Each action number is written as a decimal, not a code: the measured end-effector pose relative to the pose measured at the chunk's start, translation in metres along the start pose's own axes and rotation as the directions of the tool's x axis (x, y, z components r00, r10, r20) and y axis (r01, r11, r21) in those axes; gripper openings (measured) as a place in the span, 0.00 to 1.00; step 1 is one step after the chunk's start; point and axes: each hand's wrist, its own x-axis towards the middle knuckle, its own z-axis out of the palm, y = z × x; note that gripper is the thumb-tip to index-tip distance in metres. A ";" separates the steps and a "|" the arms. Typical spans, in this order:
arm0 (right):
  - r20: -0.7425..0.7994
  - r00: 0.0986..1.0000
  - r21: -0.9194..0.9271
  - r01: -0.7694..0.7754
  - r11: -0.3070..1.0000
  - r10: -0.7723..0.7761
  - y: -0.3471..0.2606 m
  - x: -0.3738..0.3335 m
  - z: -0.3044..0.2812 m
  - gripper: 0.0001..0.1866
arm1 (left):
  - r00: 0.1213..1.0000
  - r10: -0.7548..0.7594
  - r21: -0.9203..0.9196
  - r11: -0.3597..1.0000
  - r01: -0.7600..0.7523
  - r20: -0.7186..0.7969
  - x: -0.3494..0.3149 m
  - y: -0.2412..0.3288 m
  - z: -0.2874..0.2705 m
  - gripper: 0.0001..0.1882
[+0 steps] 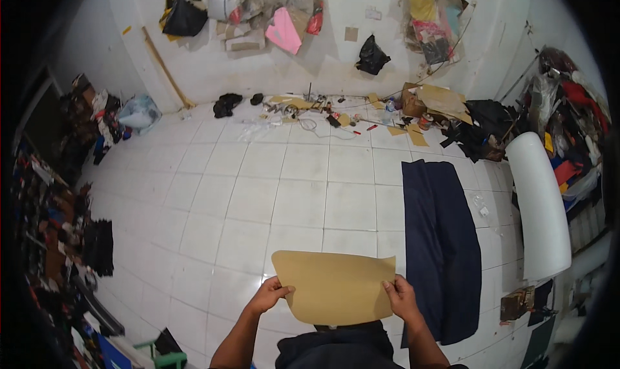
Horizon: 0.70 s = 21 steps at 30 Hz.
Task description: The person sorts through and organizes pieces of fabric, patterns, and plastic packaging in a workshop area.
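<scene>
Between my two hands I hold up a sheet of brown cardboard (339, 288), cut with rounded corners on its left side and a straighter right edge. My left hand (272, 295) pinches its left edge, thumb on top. At the right edge, my right hand (399, 296) grips it the same way, with the thumb over the face. The fingers behind the sheet are hidden. Just right of my right hand, a long dark navy cloth (442, 253) lies folded on the tiled floor.
A white foam roll (539, 207) stands at the right beside piled materials (568, 130). Along the far wall lie scraps, tools and a cardboard box (413, 101). Heaped goods (58, 233) line the left, with a green stool (165, 356) at lower left. Bags (284, 30) hang on the wall.
</scene>
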 end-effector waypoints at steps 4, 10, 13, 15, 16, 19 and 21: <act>-0.129 0.991 -0.004 -0.047 0.999 0.046 -0.013 0.077 -0.003 0.19 | 0.999 0.047 0.035 0.998 -0.047 0.004 0.076 0.042 -0.027 0.13; -0.092 0.954 -0.001 -0.285 0.959 0.284 0.021 0.198 -0.018 0.22 | 0.906 0.077 -0.139 0.979 -0.147 -0.416 0.187 0.074 -0.072 0.12; 0.198 0.974 -0.054 -0.102 0.993 0.110 -0.007 0.286 -0.014 0.16 | 0.797 0.000 -0.302 0.925 -0.229 -0.605 0.231 0.067 -0.099 0.12; 0.285 0.955 0.041 -0.094 0.995 0.079 -0.070 0.347 -0.007 0.13 | 0.752 -0.038 -0.329 0.913 -0.241 -0.659 0.256 0.075 -0.108 0.12; 0.369 0.926 0.208 -0.003 0.978 -0.076 -0.103 0.376 -0.004 0.12 | 0.713 -0.044 -0.331 0.905 -0.269 -0.700 0.270 0.080 -0.113 0.12; 0.459 0.703 0.735 0.044 0.677 -0.544 -0.189 0.456 0.005 0.08 | 0.618 -0.142 -0.387 0.878 -0.282 -0.774 0.305 0.083 -0.129 0.12; 0.178 0.843 0.797 0.179 0.577 -0.508 -0.246 0.461 0.010 0.10 | 0.615 -0.164 -0.414 0.863 -0.289 -0.771 0.345 0.096 -0.137 0.14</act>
